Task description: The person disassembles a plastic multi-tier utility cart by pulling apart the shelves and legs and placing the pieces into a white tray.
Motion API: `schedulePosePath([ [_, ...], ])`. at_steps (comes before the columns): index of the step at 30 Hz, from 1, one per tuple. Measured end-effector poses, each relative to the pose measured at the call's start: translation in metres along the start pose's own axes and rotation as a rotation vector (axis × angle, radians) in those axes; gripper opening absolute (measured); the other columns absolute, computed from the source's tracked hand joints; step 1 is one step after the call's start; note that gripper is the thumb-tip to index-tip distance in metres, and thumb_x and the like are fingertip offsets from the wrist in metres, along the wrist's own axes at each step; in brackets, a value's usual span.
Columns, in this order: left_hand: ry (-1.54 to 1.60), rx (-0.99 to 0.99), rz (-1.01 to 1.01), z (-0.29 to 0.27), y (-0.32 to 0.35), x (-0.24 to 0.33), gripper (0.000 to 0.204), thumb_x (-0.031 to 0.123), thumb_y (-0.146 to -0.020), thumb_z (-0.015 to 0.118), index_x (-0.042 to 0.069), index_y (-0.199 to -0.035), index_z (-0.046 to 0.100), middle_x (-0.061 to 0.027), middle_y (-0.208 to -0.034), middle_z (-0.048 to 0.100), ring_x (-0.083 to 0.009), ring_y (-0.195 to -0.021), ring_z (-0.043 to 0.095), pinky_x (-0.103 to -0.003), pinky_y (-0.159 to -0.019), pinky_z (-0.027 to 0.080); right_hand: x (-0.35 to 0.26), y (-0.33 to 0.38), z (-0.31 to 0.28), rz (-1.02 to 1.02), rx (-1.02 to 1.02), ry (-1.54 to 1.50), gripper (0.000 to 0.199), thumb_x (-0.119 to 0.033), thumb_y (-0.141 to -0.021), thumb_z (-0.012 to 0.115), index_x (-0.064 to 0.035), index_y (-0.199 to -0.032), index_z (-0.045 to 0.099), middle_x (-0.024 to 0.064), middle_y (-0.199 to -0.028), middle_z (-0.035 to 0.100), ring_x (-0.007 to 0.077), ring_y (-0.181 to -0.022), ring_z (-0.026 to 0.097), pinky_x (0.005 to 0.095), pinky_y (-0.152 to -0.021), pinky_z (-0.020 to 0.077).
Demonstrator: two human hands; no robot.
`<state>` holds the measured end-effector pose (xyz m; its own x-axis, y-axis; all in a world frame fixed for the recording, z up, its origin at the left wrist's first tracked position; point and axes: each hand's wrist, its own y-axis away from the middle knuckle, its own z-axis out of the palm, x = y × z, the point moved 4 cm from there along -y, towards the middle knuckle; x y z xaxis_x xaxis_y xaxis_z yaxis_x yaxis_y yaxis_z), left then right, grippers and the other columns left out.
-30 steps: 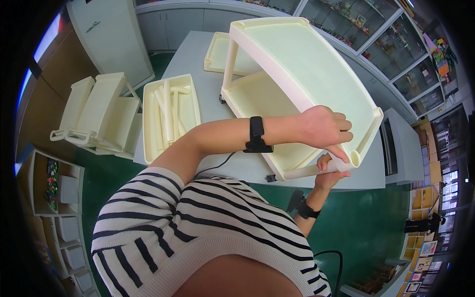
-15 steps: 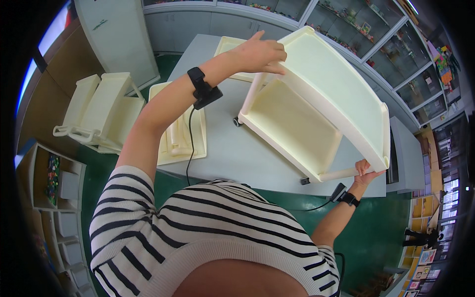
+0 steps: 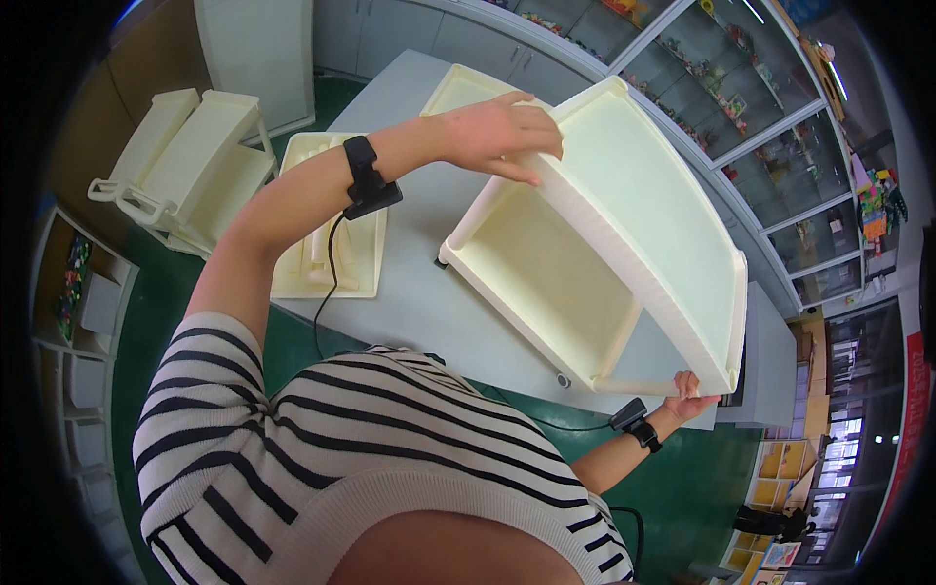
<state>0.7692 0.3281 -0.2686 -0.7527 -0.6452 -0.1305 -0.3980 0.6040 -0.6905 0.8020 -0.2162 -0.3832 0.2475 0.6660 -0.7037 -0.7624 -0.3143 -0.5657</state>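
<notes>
Resting on the grey table, cream shelf unit lies tilted, long axis running upper left to lower right. Left hand clasps its upper corner; right hand grips its lower corner.

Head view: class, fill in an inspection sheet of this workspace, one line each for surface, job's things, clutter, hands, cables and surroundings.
Surface: grey table, bare near its front edge.
Job's things: cream plastic shelf unit, tilted, one end resting on the table.
Clutter: tray of cream parts on the table; another cream tray at the far end.
Hands: left hand grips the shelf's upper far corner; right hand holds its near lower corner.
Cables: black cable runs from the left wristband.
Surroundings: green floor, stacked cream shelf units on the left, glass cabinets behind.
</notes>
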Motion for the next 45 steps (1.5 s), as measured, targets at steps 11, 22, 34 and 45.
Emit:
schedulePosePath([
  [11,0.097,0.051,0.192,0.019,-0.032,0.057,0.034,0.041,-0.081,0.061,0.008,-0.085,0.052,-0.0062,-0.082,0.05,-0.0242,-0.078,0.051,-0.038,-0.079,0.04,-0.011,0.024,-0.013,-0.472,1.433,1.067,0.024,-0.027,-0.091,0.049,-0.0034,-0.091,0.052,0.0072,-0.081,0.051,0.0193,-0.073,0.046,0.0309,-0.068,0.0387],
  [22,0.303,0.222,0.105,0.034,-0.052,0.097,0.029,0.031,-0.073,0.067,0.008,-0.069,0.05,-0.0046,-0.068,0.044,-0.0235,-0.063,0.047,-0.034,-0.055,0.036,0.201,-0.039,0.221,0.081,-0.155,0.857,0.042,-0.014,-0.085,0.053,0.0042,-0.121,0.045,0.0155,-0.119,0.05,0.0212,-0.115,0.045,0.0333,-0.097,0.0333],
  [34,0.33,0.307,0.051,0.026,-0.047,0.11,0.026,0.029,-0.07,0.068,0.009,-0.065,0.051,-0.0037,-0.064,0.045,-0.0218,-0.06,0.048,-0.033,-0.053,0.036,0.239,-0.038,0.237,-0.143,-0.018,0.596,0.048,-0.04,-0.095,0.043,-0.0004,-0.121,0.037,0.0105,-0.1,0.054,0.0163,-0.08,0.054,0.0303,-0.071,0.0435],
  [45,0.427,0.372,-0.15,-0.019,-0.115,0.081,0.029,0.029,-0.077,0.06,0.002,-0.066,0.061,-0.0113,-0.065,0.056,-0.0287,-0.063,0.054,-0.037,-0.056,0.042,0.208,-0.057,0.286,-0.234,0.137,0.298,0.049,-0.046,-0.09,0.052,-0.0027,-0.105,0.037,0.0072,-0.074,0.045,0.0124,-0.055,0.047,0.0225,-0.047,0.0382],
])
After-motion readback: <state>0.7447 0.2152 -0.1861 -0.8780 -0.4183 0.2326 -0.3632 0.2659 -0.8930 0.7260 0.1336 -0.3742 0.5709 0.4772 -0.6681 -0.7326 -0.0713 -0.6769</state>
